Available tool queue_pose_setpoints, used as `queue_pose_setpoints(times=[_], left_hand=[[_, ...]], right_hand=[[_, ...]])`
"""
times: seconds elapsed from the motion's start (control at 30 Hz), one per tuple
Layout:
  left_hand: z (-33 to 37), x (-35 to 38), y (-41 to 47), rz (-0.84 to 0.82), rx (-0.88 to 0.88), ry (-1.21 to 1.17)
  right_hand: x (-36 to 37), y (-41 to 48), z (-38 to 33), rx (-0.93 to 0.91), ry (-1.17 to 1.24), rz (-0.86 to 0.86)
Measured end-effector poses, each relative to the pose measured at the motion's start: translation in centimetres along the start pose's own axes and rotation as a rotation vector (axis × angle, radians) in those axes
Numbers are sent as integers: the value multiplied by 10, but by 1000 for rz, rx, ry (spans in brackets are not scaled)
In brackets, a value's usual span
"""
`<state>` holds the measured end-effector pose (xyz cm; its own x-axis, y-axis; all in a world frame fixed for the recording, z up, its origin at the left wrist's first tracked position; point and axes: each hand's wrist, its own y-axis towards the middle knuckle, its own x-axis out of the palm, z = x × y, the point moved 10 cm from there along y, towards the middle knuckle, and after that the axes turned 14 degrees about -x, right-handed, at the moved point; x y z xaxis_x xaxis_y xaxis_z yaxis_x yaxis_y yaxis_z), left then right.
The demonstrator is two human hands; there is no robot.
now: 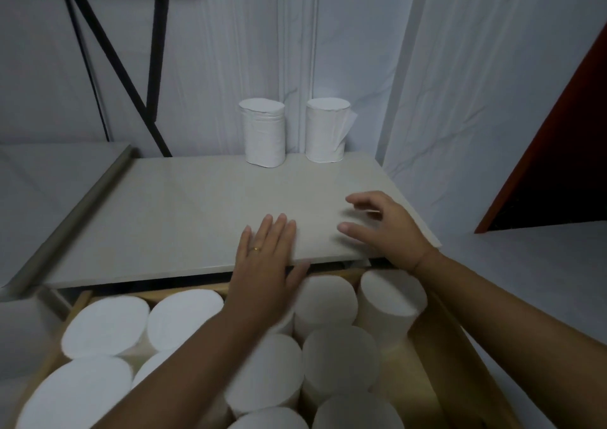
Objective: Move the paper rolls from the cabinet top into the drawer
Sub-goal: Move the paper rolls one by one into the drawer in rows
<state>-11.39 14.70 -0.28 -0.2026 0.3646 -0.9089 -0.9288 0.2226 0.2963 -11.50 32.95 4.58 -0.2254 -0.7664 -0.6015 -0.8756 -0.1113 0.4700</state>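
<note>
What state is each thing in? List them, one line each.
Drawer: open, pulled out.
Rolls in drawer: upright, packed close.
Left roll on cabinet top: upright, untouched.
Right roll: upright, loose sheet sticking out.
Left hand: open, flat at cabinet top's front edge.
Right hand: open, fingers spread, holding nothing.

Top (184, 212): smooth beige slab, faint sheen. Left roll (261, 133), right roll (325, 130): white paper wrap, matt, crinkled. Drawer (437, 340): pale bare wood, matt. Drawer rolls (106, 327): white paper, soft matt ends. Backdrop (460, 84): white cloth, wrinkled. Ring (255, 248): yellow metal, glossy.
</note>
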Motion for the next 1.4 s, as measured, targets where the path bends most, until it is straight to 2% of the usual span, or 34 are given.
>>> queue_pose_setpoints(times=[0.2, 0.3, 0.43, 0.7, 0.9, 1.07, 1.4], left_hand=[[-52, -15, 56, 39, -166, 14], [-81, -3, 72, -55, -241, 56], [-83, 17, 73, -181, -209, 93], [-84, 23, 75, -168, -198, 121], [-84, 22, 74, -155, -199, 135], [-84, 21, 74, -169, -200, 139], [-87, 26, 74, -214, -216, 139]], right_hand=[[45, 91, 22, 84, 152, 96], [68, 137, 33, 113, 168, 111], [92, 184, 49, 154, 212, 139], [121, 247, 74, 184, 300, 235], [128, 254, 84, 227, 338, 275], [125, 239, 77, 219, 258, 202], [101, 139, 34, 168, 488, 10]])
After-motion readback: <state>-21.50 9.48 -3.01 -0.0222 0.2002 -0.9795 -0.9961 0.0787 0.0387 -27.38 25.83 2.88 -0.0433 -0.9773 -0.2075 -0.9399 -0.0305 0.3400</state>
